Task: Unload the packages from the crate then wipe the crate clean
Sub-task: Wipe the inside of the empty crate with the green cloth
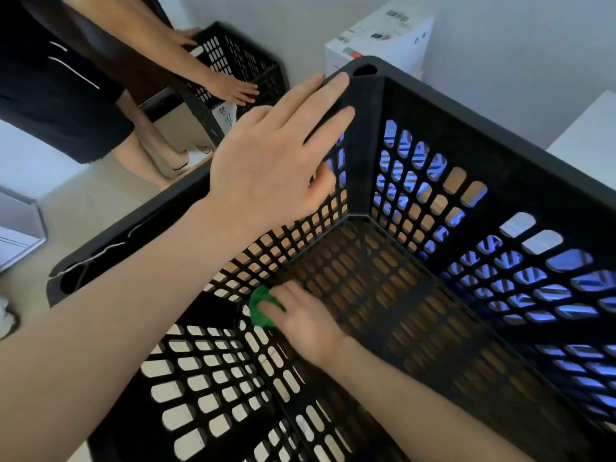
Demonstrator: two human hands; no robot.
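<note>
Green cloth (pixel 262 310) under right hand (pixel 308 323); seemingly gripped

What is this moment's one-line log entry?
phase: wiping | crate: empty | left hand: on its rim | right hand: holds green cloth, inside corner

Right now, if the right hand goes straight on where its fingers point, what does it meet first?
The cloth under the right hand leads; beyond it stands the crate wall, near a corner. The gap looks small, though depth is unclear.

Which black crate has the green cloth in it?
The near crate, steadied by the left hand; the right hand holds the green cloth inside. The far crate shows none.
</note>
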